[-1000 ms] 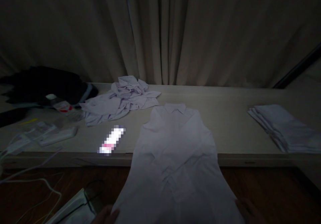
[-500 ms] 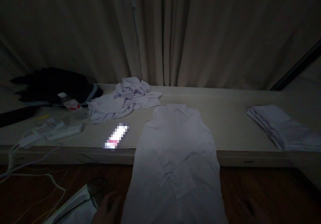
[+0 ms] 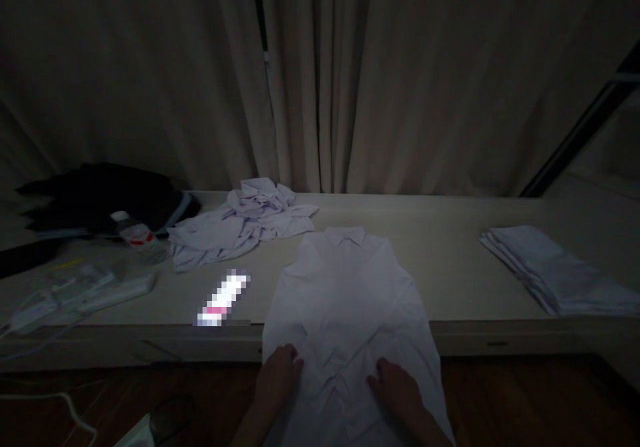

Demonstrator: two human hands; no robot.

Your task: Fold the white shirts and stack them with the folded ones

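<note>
A white collared shirt (image 3: 345, 280) lies front up with its collar pointing away from me. Its upper part is on the pale ledge, and its lower part hangs over the front edge toward me. My left hand (image 3: 279, 375) is at the shirt's left side, fingers curled in on the cloth. On the right half of the shirt, my right hand (image 3: 399, 385) is closed in a similar way, thumb and fingers against the fabric. Creased cloth bunches between the hands. Dim light blurs the fingertips.
On the pale ledge (image 3: 450, 280) are a crumpled white shirt heap (image 3: 245, 223), dark clothes (image 3: 100, 197), a bottle (image 3: 137, 237), a power strip (image 3: 120, 292) with cables and a lit phone (image 3: 223, 298). Folded white clothes (image 3: 555, 270) lie right. Curtains (image 3: 410, 87) hang behind.
Both hands have come up from the lower edge of view, beside the shirt, onto the cloth. My view has tilted up a little, so the ledge sits lower.
</note>
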